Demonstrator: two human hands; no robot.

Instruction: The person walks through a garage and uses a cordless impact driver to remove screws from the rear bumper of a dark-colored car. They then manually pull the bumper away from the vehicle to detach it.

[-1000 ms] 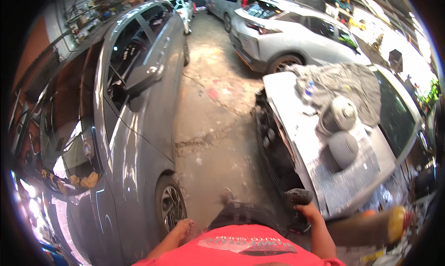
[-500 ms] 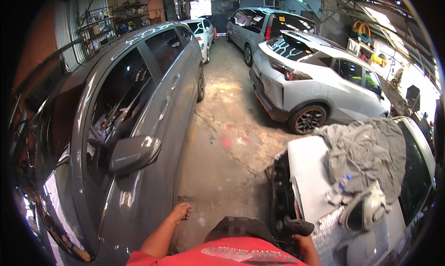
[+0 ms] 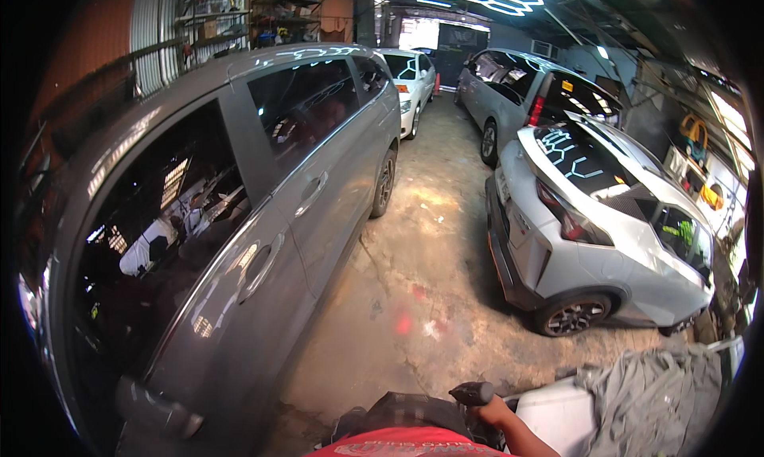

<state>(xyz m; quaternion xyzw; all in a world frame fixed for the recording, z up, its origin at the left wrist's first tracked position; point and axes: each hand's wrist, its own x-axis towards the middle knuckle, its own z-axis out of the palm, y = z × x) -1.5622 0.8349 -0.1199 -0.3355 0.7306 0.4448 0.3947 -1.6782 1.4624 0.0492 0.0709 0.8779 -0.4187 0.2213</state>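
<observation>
My right hand (image 3: 495, 413) is low in the view, near the front of my body. It is closed around a dark, rounded handheld tool (image 3: 473, 393) whose exact kind I cannot make out. My left hand is out of the picture. To my left, close by, stands a grey car (image 3: 270, 290) with its doors shut; its side mirror (image 3: 155, 409) shows at the lower left. At lower right, beyond my right forearm, a white panel (image 3: 557, 413) has a crumpled grey cloth (image 3: 656, 405) over its far side.
Concrete floor (image 3: 358, 322) runs ahead between the cars. On the right stands a white car (image 3: 589, 258), with a silver van (image 3: 509, 99) behind it. Another white car (image 3: 410, 79) and an orange cone (image 3: 436, 84) are farther back. Shelves (image 3: 211, 27) line the left wall.
I have moved forward along the grey car, and its mirror now lies lower left. My left hand has left the view. My right hand still holds the dark tool, nearer my body's middle.
</observation>
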